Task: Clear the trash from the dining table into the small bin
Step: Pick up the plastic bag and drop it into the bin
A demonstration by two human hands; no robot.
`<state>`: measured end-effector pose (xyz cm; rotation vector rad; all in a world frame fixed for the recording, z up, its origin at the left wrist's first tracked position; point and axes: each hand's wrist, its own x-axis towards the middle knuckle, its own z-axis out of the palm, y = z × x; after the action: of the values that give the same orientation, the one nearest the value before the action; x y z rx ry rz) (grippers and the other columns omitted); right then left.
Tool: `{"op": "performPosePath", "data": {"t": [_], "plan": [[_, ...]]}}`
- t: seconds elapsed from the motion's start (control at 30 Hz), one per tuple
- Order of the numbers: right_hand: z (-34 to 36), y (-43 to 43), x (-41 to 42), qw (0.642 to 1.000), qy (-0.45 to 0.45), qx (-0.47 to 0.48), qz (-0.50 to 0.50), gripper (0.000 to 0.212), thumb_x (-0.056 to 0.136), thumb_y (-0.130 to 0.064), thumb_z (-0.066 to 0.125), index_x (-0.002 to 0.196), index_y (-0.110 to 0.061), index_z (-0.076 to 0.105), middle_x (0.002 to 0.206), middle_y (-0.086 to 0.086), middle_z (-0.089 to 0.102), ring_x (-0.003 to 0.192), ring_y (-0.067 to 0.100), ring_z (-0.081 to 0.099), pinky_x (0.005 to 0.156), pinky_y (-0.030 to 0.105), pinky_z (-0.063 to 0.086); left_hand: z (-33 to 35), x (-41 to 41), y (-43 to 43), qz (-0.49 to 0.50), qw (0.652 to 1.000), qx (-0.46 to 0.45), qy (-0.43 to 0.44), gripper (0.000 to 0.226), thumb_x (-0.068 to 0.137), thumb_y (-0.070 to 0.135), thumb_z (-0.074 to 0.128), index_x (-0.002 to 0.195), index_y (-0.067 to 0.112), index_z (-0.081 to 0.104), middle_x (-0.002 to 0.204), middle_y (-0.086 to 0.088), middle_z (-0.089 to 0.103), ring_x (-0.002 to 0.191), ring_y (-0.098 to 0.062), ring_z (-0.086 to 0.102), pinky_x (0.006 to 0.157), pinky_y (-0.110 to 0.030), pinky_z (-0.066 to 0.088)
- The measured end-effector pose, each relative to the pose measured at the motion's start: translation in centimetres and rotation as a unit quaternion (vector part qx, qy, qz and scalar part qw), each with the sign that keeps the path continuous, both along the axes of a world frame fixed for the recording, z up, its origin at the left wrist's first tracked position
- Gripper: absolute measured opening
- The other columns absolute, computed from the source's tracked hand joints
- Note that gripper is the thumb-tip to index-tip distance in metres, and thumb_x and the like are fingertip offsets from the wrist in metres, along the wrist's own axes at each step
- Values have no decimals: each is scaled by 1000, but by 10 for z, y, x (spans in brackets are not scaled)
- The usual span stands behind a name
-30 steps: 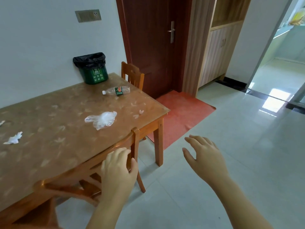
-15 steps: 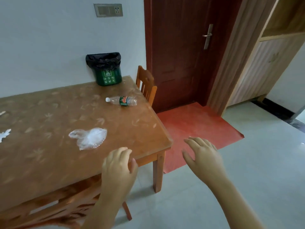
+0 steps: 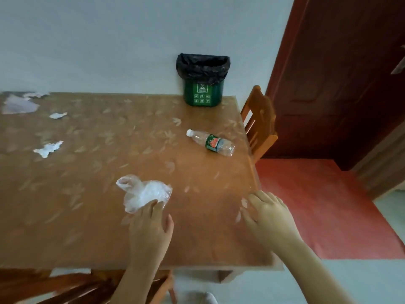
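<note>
Trash on the dining table [image 3: 87, 205] comprises six items. One clear plastic bag [image 3: 144, 193] lies crumpled at lower centre. One plastic bottle [image 3: 215, 144] lies on its side at centre right, cap toward the left. Four pale scraps [image 3: 48, 148] are scattered along the left of the frame, the largest at the upper left. One small bin [image 3: 202, 93], green with a black liner, stands upright at the table's far edge against the wall, upper centre.

The left hand [image 3: 151, 229] rests its extended fingertips on the bag's near edge, without curling round it. The right hand [image 3: 270, 216] is over the table's right corner, fingers loosely spread, holding nothing.

Two wooden chairs [image 3: 259, 123] are partly visible, at the right edge and the lower left.
</note>
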<state>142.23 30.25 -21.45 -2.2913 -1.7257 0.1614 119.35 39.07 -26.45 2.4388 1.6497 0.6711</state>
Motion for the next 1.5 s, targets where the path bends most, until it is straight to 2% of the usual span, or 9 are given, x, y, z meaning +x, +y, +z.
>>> {"op": "performPosePath", "data": {"t": [0.2,0.37,0.6,0.73,0.9,1.07,1.2,1.37,1.5], "plan": [[-17,79,9,996,22,-27,78,36,88,-35,50,122,-22,51,125,-3,56,114,21,48,100,35,33,-28,8,42,81,995,-59,24,38,59,7,82,91,-2,63,83,-21,67,67,-35,62,54,-42,54],[-36,109,7,990,48,-66,113,39,89,-36,47,127,-26,46,129,-6,52,119,19,44,101,33,29,-45,15,56,98,992,-80,30,41,51,6,87,84,-1,64,72,-18,63,58,-33,59,44,-38,50],[-46,122,10,985,80,-58,141,35,86,-31,53,121,-29,51,118,-4,59,111,21,51,94,34,35,-58,14,62,112,990,-82,10,27,52,-11,78,68,5,63,60,-11,56,46,-27,52,35,-27,39],[-45,126,13,982,86,-54,157,36,87,-32,51,124,-31,49,120,-6,58,112,18,49,96,33,34,-51,19,55,122,988,-88,-28,22,60,-12,74,72,4,64,63,-10,59,47,-24,54,35,-28,39],[-45,119,33,981,76,-62,165,37,90,-36,45,126,-28,45,127,-8,53,118,15,44,100,32,32,-33,40,47,147,980,-102,-87,9,78,-4,62,81,4,65,79,-11,63,59,-27,58,47,-37,46],[-45,104,73,985,94,-39,139,36,88,-32,51,123,-23,50,124,-5,56,115,18,49,95,32,36,-9,83,34,104,987,-63,-101,13,73,-7,68,74,6,64,69,-9,58,50,-24,53,42,-33,41],[-45,94,116,984,122,-22,128,36,85,-31,56,119,-19,55,121,0,60,111,22,53,91,35,39,-1,129,26,116,985,-55,-116,13,76,-1,67,78,12,65,71,2,50,53,-22,53,44,-32,42],[-41,85,199,982,109,-25,154,32,85,-25,53,116,-18,55,113,2,61,104,25,52,86,33,38,9,203,8,134,983,-31,-119,16,74,-3,67,82,11,65,78,-7,59,58,-28,57,50,-34,44],[-32,82,269,978,110,-6,179,31,85,-22,56,115,-16,57,117,1,61,108,24,52,89,34,37,19,270,0,158,981,-7,-112,15,73,-6,66,82,6,65,87,-12,65,65,-34,60,53,-43,50]]}}
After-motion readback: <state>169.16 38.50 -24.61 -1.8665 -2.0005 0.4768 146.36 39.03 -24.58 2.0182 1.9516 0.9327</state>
